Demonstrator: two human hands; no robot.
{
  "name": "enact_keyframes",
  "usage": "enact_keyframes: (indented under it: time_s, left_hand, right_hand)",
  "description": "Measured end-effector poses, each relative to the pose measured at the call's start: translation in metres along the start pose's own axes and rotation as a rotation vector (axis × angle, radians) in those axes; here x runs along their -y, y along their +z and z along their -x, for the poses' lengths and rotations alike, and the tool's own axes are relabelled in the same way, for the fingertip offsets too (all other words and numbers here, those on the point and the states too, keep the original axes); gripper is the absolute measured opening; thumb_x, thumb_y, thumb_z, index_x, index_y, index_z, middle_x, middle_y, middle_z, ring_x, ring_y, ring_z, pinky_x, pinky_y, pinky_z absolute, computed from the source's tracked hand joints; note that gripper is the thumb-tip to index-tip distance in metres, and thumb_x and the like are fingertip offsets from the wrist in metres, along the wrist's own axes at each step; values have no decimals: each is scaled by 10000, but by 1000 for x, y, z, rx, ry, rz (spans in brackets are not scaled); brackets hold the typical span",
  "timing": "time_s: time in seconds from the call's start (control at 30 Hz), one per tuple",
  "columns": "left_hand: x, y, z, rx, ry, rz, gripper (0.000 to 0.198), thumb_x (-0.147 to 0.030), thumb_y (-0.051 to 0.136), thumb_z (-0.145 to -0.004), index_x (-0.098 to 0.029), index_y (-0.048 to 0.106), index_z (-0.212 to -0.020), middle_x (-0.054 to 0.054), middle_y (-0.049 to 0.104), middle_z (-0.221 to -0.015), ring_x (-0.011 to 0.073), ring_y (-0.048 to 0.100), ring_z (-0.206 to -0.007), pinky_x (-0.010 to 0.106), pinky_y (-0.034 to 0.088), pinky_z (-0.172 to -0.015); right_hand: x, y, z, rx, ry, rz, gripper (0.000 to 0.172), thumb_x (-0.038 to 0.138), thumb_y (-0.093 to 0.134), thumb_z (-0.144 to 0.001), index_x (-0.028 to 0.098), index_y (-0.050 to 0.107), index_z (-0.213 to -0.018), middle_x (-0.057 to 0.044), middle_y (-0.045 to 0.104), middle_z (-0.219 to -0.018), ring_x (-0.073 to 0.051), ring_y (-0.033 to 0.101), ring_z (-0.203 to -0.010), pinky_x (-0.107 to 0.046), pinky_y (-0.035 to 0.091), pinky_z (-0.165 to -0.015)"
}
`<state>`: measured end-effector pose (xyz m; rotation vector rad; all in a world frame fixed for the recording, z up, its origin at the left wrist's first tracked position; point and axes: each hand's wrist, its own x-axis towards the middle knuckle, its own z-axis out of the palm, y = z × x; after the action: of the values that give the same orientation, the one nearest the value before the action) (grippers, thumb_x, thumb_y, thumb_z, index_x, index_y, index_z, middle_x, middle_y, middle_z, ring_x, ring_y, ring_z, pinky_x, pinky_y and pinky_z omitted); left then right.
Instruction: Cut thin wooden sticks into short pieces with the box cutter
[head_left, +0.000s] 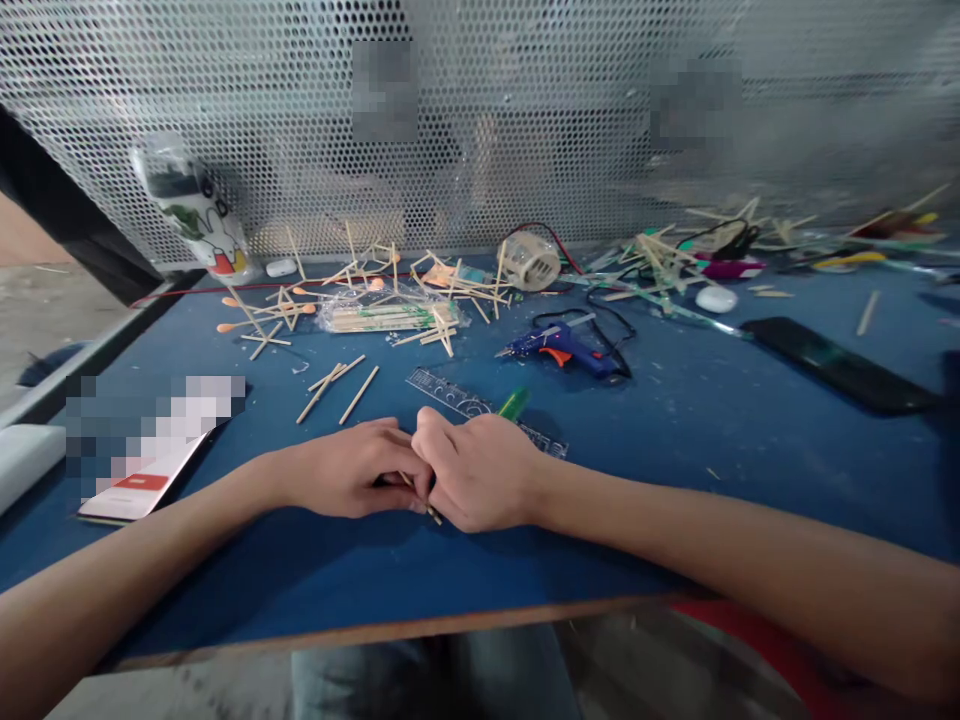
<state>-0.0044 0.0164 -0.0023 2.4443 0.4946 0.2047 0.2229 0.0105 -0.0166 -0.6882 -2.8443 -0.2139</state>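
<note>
My left hand [364, 468] is closed, thumb and fingers pinching a thin wooden stick [434, 515] just above the blue table. Pressed against it on the right, my right hand [484, 472] is curled into a fist; its palm side is hidden. A green see-through piece [514, 404], perhaps a tool's handle, sticks out behind the fist, and I cannot tell whether the fist grips it. Beneath it lies a clear ruler [450, 392], partly covered by my right hand. Several loose sticks [358, 395] rest beyond my left hand.
Beyond the ruler lies a blue glue gun [566, 347] with its cord. Stick frames and a bag of sticks [390, 314] line the back by a perforated metal panel [465, 120]. A phone [142, 480] is at left, a black phone-like slab [836, 365] at right, and a bottle [196, 215] back left.
</note>
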Motion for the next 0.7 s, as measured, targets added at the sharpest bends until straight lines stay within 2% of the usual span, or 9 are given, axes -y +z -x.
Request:
enact_keyframes:
  time_s: [0.23,0.57,0.7]
  left_hand:
    - [-2,-1,-1,7,-8,9,104,-230,638,-1043,-193,707,-974,54,784,-1031,207,677,-1032,344,447,-988]
    - [-5,-2,-1,18,3,14,103,-172,620,-1044,-199,695,-978,29,774,-1018,185,666,-1028,316,434,-965]
    - [-6,-1,-1,-5,-25,-12,74,-225,641,-1046,-190,697,-1013,54,769,-1033,205,663,-1040,331,443,-953]
  right_hand:
    - [-2,-4,-1,-5,-34,43,340,343,283,-1023,139,533,-1129,-116,670,-1011,-180,555,-566,-355,182,-445]
    - [-3,-2,2,-5,-14,36,288,314,313,-1000,154,507,-1141,-97,664,-999,-184,550,-559,-358,174,-461]
    - [-2,-3,4,-5,3,22,286,301,299,-999,160,504,-1139,-99,661,-1004,-192,557,-572,-359,185,-465]
